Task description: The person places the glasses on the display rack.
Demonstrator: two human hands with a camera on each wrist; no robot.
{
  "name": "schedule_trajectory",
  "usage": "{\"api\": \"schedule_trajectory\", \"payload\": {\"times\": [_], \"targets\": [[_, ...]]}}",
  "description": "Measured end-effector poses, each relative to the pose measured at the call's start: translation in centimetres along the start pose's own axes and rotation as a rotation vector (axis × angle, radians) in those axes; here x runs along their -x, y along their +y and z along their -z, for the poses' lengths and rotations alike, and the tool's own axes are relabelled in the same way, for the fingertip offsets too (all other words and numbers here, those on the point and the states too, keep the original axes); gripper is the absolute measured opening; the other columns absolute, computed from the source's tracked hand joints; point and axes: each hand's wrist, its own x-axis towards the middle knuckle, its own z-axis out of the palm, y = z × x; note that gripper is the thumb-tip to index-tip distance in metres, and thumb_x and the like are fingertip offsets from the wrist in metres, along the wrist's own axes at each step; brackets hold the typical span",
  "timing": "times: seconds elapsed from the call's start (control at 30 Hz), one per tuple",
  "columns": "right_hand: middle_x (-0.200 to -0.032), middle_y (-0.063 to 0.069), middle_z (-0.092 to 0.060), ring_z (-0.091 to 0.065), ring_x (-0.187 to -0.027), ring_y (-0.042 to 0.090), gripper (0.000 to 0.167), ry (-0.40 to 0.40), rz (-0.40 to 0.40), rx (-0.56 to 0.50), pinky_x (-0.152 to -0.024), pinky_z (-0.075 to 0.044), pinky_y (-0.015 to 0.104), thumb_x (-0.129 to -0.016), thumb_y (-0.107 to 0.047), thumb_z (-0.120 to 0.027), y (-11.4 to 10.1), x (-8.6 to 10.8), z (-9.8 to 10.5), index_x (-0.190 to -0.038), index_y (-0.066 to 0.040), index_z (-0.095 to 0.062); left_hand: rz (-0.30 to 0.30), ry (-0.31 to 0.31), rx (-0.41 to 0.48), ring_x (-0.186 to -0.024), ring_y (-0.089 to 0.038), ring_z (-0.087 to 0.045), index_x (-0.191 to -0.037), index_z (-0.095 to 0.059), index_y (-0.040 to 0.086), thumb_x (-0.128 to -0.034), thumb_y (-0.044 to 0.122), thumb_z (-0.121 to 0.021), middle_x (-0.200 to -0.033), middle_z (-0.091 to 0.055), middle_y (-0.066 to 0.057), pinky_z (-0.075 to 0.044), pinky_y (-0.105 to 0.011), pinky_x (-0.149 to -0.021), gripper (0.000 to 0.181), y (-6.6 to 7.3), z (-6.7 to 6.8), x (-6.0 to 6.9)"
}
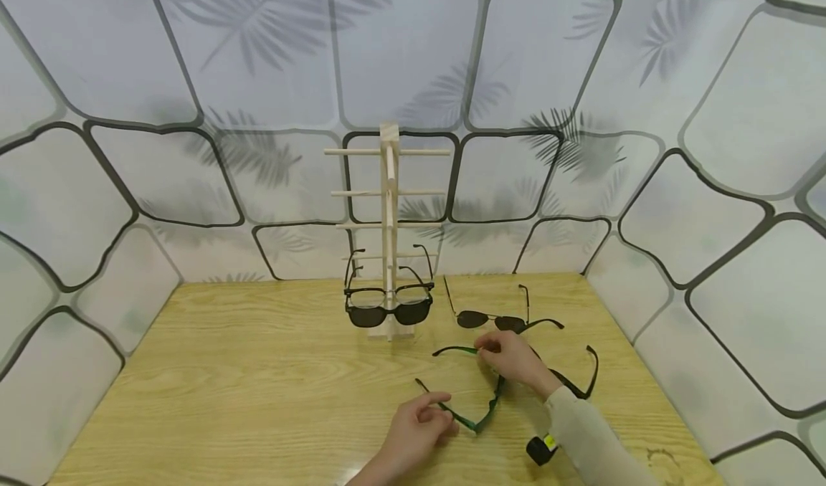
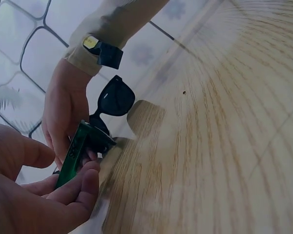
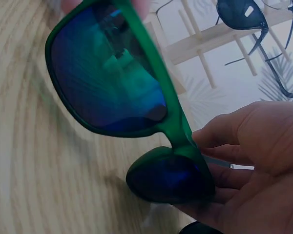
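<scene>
Green plastic-framed sunglasses with blue-green mirrored lenses are held between two bare hands, low over the light wood-grain table, in front and to the right of the pale wooden rack with horizontal pegs. Both arms are spread, their tips directed leftward. The near arm is held in the curled fingers of the left hand; the far end, by the hinge, is gripped by the right hand. The hands are apart, linked only by the frame. Whether the lower rim touches the table cannot be told.

On the rack, black sunglasses with dark lenses are hung low, with clear-lensed, dark-rimmed glasses just above. Thin-framed aviator sunglasses are seen beyond the right hand, and a further dark-lensed black pair lies beside it, partly covered in the head view.

For sound handling, the load is best shared equally by both hands, so that neither hinge is twisted. Fingertips should be confined to arms and frame ends, since mirrored lenses are readily smudged. Clearance from the neighbouring black pair should be preserved, lest arms be snagged.
</scene>
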Motion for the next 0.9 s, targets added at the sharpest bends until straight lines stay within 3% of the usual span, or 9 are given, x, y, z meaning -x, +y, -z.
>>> {"api": "schedule_trajectory", "payload": {"times": [0.13, 0.37, 0.57, 0.73, 0.9], "targets": [[-0.103, 0.008, -0.076, -0.066, -0.08, 0.014, 0.024, -0.015, -0.006, -0.01, -0.069, -0.054, 0.033, -0.102, -0.009, -0.061, 0.0, 0.1, 0.0, -0.12, -0.003, -0.076, -0.002, 0.032, 0.014, -0.078, -0.026, -0.074, -0.137, -0.062, -0.01, -0.0998, 0.001, -0.065, -0.094, -0.077, -0.027, -0.058, -0.026, -0.067, 0.039, 0.0, 0.0, 0.0], [-0.092, 0.011, -0.077, -0.071, -0.077, 0.02, 0.025, -0.039, 0.008, -0.07, -0.067, -0.056, 0.033, -0.103, -0.007, -0.059, -0.2, 0.2, 0.2, -0.121, 0.002, -0.074, -0.015, 0.061, 0.065, -0.089, -0.041, -0.078, -0.142, -0.057, -0.011, -0.0994, -0.002, -0.064, -0.096, -0.075, -0.027, -0.061, -0.028, -0.068, 0.044, 0.0, 0.6, 0.3], [-0.101, 0.018, -0.077, -0.074, -0.082, 0.024, 0.028, -0.084, 0.047, -0.135, -0.067, -0.058, 0.03, -0.106, -0.01, -0.059, -0.2, 0.5, 0.5, -0.126, 0.005, -0.071, -0.019, 0.097, 0.083, -0.085, -0.043, -0.078, -0.141, -0.057, -0.013, -0.0983, -0.002, -0.067, -0.093, -0.075, -0.025, -0.062, -0.029, -0.067, 0.045, 0.4, 1.0, 0.4], [-0.107, 0.02, -0.075, -0.071, -0.077, 0.025, 0.029, -0.102, 0.09, -0.139, -0.06, -0.054, 0.027, -0.106, -0.012, -0.06, -0.5, 0.8, 1.1, -0.128, 0.005, -0.07, 0.008, 0.099, 0.092, -0.082, -0.032, -0.08, -0.142, -0.057, -0.011, -0.0998, 0.0, -0.067, -0.092, -0.076, -0.016, -0.064, -0.033, -0.071, 0.045, 0.9, 1.7, 0.6], [-0.105, 0.022, -0.075, -0.063, -0.063, 0.014, 0.03, -0.126, 0.119, -0.14, -0.05, -0.05, 0.029, -0.107, -0.015, -0.06, -0.8, 1.0, 1.6, -0.13, 0.002, -0.07, 0.031, 0.098, 0.096, -0.082, -0.022, -0.079, -0.144, -0.059, -0.007, -0.1015, 0.004, -0.067, -0.092, -0.074, -0.007, -0.064, -0.033, -0.076, 0.044, 1.6, 2.5, 1.0]]}}
